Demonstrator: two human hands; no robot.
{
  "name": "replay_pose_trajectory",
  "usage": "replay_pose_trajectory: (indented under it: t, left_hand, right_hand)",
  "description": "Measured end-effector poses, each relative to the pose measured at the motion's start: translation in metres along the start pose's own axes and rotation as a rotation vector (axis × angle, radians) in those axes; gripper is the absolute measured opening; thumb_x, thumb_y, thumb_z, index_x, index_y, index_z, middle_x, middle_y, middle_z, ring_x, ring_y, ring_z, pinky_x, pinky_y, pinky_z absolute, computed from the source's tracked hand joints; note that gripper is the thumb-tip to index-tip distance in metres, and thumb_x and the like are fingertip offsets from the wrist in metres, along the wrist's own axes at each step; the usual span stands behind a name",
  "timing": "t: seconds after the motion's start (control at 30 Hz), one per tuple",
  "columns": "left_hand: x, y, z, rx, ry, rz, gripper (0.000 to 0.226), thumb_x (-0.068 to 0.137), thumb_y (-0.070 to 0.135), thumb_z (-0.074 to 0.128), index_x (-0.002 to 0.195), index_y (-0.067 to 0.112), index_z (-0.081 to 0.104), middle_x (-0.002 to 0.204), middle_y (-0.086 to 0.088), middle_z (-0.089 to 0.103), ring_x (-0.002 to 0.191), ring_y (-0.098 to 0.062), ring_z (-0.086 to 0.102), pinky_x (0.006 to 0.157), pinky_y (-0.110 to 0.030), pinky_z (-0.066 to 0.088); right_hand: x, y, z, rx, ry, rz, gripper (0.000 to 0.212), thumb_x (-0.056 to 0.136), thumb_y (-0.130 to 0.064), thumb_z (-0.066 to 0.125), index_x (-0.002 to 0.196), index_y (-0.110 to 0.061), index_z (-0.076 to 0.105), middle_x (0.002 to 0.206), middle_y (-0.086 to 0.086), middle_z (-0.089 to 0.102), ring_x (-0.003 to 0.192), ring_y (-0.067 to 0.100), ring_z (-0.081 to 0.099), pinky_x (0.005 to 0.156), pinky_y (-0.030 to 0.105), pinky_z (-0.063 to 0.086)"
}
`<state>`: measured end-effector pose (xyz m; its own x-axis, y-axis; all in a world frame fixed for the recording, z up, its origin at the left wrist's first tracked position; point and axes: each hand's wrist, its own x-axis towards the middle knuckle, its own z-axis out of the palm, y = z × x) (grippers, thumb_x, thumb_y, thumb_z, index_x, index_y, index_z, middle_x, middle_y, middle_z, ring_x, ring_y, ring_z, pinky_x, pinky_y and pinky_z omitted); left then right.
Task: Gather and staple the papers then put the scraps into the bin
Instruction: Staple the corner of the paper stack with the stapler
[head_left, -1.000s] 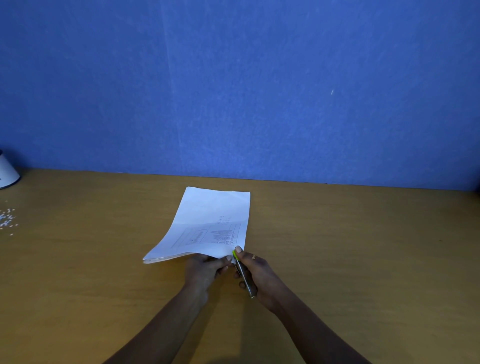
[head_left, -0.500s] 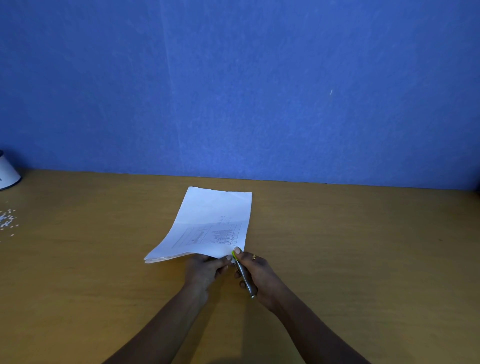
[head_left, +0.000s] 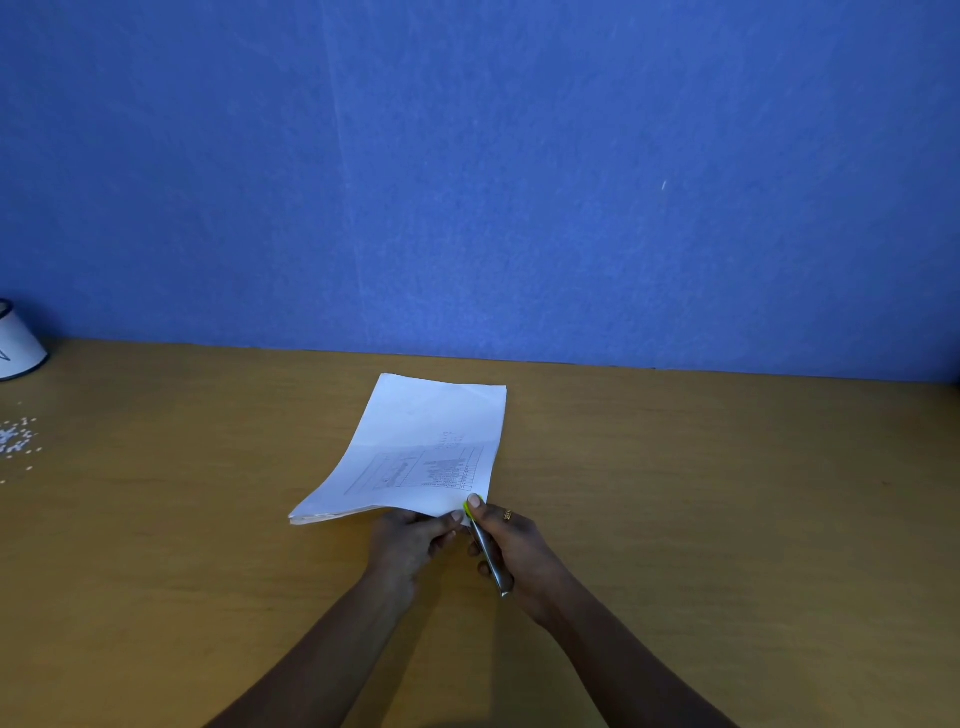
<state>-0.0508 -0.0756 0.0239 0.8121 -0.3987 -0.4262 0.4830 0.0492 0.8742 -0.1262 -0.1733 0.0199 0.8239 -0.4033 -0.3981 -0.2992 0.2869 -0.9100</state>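
Papers (head_left: 426, 452) lie in a white stack at the middle of a wooden table (head_left: 727, 519). The stack is turned slightly, so its long sides run away from the person and lean to the right. The top sheet carries a printed grid on its near half. The far edge of the stack stops short of the blue wall (head_left: 467, 182) that closes off the back of the table. The near left corner rests on the wood and shows the layered sheet edges. The near right corner appears lifted a little.

Left hand (head_left: 410, 545) pinches the near edge of the stack just left of that right corner, with the thumb on top of the sheets and the fingers curled underneath. Right hand (head_left: 519, 551) is just beside it and grips a slim stapler (head_left: 485, 545) with a metal body and a lime-green front end. The fingers wrap round the body and the thumb presses on the green end, which meets the corner of the stack. A ring (head_left: 508, 515) shows on one right finger. Both forearms enter from the bottom edge of the view.

The wood surface stretches wide to the left and right of the stack. Well apart at the far left, small white scraps (head_left: 18, 441) lie scattered near the table's side. Behind them a white container (head_left: 18, 345) stands close to the wall, cut off by the frame edge.
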Motion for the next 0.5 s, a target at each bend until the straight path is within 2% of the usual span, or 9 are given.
replay_pose_trajectory:
  t: [0.23, 0.5]
  left_hand:
    - [0.0010, -0.0013, 0.0005, 0.013, 0.004, 0.002, 0.019, 0.072, -0.009, 0.070, 0.089, -0.004, 0.065, 0.079, -0.010, 0.067, 0.072, -0.019, 0.063, 0.049, -0.015, 0.051]
    - [0.0025, -0.0024, -0.0003, 0.014, 0.008, 0.004, 0.018, 0.071, -0.009, 0.071, 0.087, -0.004, 0.065, 0.078, -0.011, 0.067, 0.070, -0.019, 0.063, 0.049, -0.015, 0.052]
  right_hand:
    - [-0.0002, 0.0002, -0.0015, 0.011, 0.013, -0.001, 0.029, 0.086, -0.043, 0.058, 0.073, -0.018, 0.062, 0.063, -0.006, 0.057, 0.059, 0.008, 0.052, 0.052, 0.020, 0.041]
    - [0.0019, 0.0019, -0.0014, -0.012, 0.020, -0.022, 0.028, 0.085, -0.043, 0.060, 0.069, -0.020, 0.062, 0.065, -0.004, 0.055, 0.059, 0.007, 0.052, 0.053, 0.021, 0.040]
